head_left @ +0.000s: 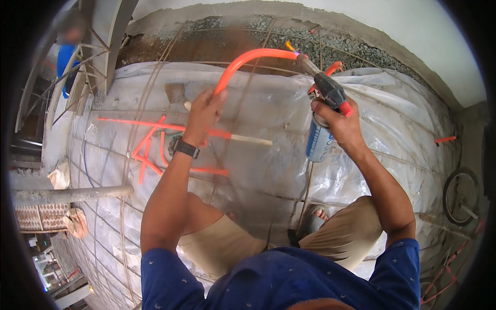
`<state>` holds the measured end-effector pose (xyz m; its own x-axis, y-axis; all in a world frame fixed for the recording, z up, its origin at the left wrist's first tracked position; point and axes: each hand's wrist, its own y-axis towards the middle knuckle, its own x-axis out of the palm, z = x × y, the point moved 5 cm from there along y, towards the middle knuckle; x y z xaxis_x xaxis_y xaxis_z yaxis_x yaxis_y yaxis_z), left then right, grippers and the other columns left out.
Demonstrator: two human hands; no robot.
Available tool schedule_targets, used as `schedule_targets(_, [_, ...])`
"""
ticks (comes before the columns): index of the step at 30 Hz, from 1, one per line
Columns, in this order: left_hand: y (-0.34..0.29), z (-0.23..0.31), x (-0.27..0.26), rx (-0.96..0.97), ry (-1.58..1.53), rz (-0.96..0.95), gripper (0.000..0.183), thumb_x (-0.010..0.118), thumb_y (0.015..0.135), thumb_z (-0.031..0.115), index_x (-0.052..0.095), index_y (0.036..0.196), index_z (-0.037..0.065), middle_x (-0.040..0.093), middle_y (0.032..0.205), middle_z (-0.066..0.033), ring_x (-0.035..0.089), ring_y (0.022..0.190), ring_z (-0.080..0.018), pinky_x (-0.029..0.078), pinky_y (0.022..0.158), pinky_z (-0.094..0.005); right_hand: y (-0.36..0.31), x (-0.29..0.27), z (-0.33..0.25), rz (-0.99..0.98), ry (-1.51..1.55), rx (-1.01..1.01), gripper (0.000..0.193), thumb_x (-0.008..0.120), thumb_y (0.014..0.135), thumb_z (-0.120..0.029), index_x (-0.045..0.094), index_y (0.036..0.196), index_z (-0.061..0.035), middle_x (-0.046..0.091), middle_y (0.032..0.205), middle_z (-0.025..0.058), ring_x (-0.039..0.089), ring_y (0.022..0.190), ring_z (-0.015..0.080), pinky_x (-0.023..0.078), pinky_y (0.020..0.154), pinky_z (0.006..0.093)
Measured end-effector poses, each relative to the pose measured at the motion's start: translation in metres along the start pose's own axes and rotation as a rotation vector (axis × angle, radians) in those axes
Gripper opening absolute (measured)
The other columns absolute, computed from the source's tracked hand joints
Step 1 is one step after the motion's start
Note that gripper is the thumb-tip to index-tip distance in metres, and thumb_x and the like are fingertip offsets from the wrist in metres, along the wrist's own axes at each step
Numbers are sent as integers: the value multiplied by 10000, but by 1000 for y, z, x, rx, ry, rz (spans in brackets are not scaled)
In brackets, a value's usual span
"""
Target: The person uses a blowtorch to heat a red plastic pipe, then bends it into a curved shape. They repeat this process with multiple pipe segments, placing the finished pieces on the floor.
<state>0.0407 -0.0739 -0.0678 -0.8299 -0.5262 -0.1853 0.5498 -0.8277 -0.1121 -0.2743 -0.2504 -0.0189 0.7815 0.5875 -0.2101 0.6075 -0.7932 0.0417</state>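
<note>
My left hand [205,113] is closed around the lower end of an orange plastic pipe [243,60], which rises from the fist and arches over to the right. My right hand [338,121] grips a gas blowtorch [329,89] with a black and red head, mounted on a blue gas canister [320,138]. The torch's metal nozzle [305,61] is at the pipe's far right end, where a small yellow and violet flame [291,46] shows. From this view I cannot tell whether nozzle and pipe touch. Behind the torch another orange curved piece [334,67] is partly hidden.
Several orange pipe lengths [150,137] and a wooden stick [251,140] lie on plastic sheeting [274,175] crossed by steel bars. Gravel [248,26] borders the far wall. A wheel [461,196] stands at right, a grey pole [72,195] at left. Another person [66,59] is far left.
</note>
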Motion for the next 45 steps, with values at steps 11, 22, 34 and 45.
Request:
schedule_targets(11, [-20,-7,67,-257,-361,5,615,511,1112,720,605,1037,117,453,695,49,415,551,-79,373,511,-280,-6,8,-6,54,115,-25,313,855,897,-206,734,1105,-6,730,900,33,660,792,123,546,734,313])
schedule_targets(22, [-22,-17,83,-233,-299,-54,622,499,1112,730,587,990,126,446,684,50,405,552,-76,345,508,-273,-11,15,-12,-154,-164,-31,293,850,912,-165,742,1125,4,724,968,14,653,874,112,553,809,318])
schedule_targets(34, [-19,-19,77,-163,-231,-47,634,490,1126,710,608,1002,100,459,697,41,411,550,-75,362,505,-272,-7,18,-13,-256,-128,-212,398,848,900,-209,739,1217,5,714,883,49,658,790,136,551,737,338])
schedule_targets(45, [-17,-15,77,-227,-285,-56,708,394,1133,747,625,1100,78,422,695,51,397,566,-77,372,533,-285,-7,15,-4,-189,-149,-106,266,847,898,-168,747,1101,-29,724,914,13,659,818,109,556,768,318])
